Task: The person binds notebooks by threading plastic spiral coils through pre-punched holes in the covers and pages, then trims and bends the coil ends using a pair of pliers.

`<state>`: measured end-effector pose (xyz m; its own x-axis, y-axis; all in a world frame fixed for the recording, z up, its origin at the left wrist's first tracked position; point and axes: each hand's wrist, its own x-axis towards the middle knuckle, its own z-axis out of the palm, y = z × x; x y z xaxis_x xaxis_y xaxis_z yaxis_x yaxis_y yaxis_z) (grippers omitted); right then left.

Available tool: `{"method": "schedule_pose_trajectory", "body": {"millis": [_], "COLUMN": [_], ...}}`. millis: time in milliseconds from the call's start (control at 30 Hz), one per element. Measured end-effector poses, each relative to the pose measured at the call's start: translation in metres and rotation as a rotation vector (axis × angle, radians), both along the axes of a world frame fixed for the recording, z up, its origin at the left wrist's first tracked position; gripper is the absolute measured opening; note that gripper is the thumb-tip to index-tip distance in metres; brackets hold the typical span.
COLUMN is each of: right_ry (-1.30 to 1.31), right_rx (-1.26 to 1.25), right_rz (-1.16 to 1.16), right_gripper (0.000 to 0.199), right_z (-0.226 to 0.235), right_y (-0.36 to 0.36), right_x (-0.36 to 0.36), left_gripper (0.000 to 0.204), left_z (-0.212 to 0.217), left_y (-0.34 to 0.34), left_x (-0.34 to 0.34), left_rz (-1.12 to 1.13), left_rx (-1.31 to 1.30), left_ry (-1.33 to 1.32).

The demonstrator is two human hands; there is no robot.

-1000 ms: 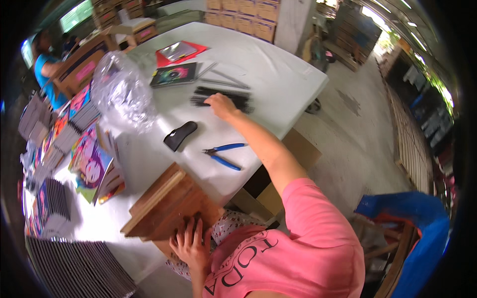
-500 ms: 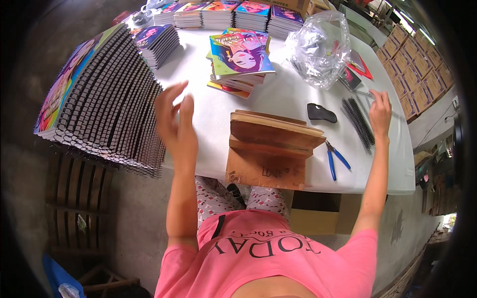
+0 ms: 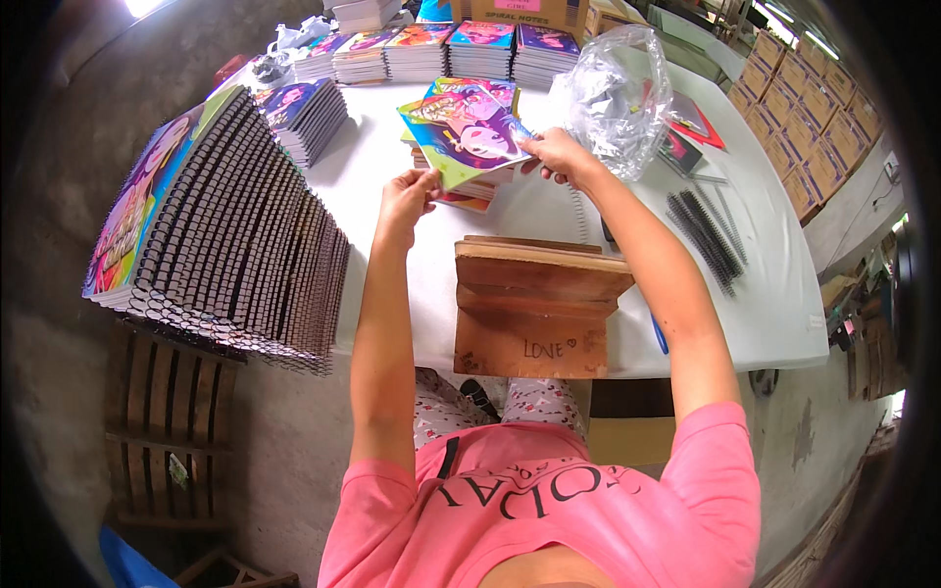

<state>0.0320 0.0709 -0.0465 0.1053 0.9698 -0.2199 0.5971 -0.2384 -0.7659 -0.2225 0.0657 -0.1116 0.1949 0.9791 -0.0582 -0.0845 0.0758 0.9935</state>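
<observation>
Currently, left hand point(image 3: 405, 204) and right hand point(image 3: 561, 157) grasp illustrated notebook point(image 3: 480, 140), fingers pinching separate corners. Brown wooden stand point(image 3: 537, 306) at near edge of table point(image 3: 760, 318).

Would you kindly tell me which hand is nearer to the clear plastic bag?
Right. The right hand is just to the near-left of the clear plastic bag; the left hand is farther off to its left.

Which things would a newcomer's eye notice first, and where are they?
The big stack of spiral notebooks at the left of the table probably leads. Left hand and right hand hold the bright printed cover beyond the wooden stand. The shiny plastic bag lies past the right hand.
</observation>
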Motion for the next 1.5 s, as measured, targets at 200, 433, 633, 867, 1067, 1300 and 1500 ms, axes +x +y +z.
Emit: {"method": "schedule_pose_trajectory", "body": {"millis": [200, 433, 633, 867, 1067, 1300, 1500], "right_ry": [-0.505, -0.470, -0.446, 0.017, -0.225, -0.151, -0.103], "right_rx": [0.875, 0.959, 0.712, 0.728, 0.571, 0.656, 0.672], "right_rz": [0.187, 0.453, 0.437, 0.228, 0.261, 0.277, 0.261], "right_gripper": [0.018, 0.036, 0.045, 0.060, 0.098, 0.076, 0.063], "right_z": [0.080, 0.127, 0.021, -0.025, -0.040, -0.051, -0.044], "right_y": [-0.081, -0.238, -0.263, -0.266, -0.275, -0.266, -0.266], "right_x": [-0.014, -0.007, 0.001, 0.001, -0.008, -0.003, 0.003], "left_gripper": [0.068, 0.062, 0.032, 0.066, 0.064, 0.057, 0.038], "left_z": [0.015, 0.086, -0.014, -0.072, -0.083, -0.073, -0.071], "left_y": [-0.051, -0.159, -0.217, -0.216, -0.207, -0.213, -0.203], "left_x": [-0.015, -0.043, -0.022, -0.003, -0.002, -0.014, -0.014], "left_rz": [0.540, 0.001, 0.055, 0.126, 0.190, 0.135, 0.014], "left_rx": [0.437, 0.615, 0.515, 0.415, 0.536, 0.531, 0.462], "left_ry": [0.348, -0.205, -0.118, 0.003, 0.065, 0.589, 0.603]}}
